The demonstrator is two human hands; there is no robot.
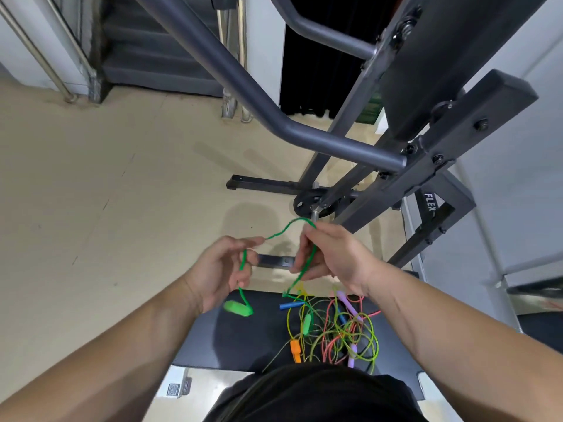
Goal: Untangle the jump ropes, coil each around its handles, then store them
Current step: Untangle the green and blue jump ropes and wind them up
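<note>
Left hand (222, 266) and right hand (332, 254) each pinch the green jump rope (300, 219), which arches between them above the black bench pad's (237, 339) far edge. Its green handle (237, 309), blurred, seems to dangle by the pad's left edge. Other tangled ropes (338, 327) lie on the pad. Bare beige floor (91, 208) opens leftward; a grey gym frame (350, 147) crowds the right.

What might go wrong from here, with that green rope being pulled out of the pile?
1. The green rope runs from the right hand down into the tangle on the black pad; a hard pull may tighten knots or drag the pile off the edge.
2. The loose green handle dangling below the left hand could swing and catch other cords.
3. A second green handle lies within the pile and may snag.
</note>
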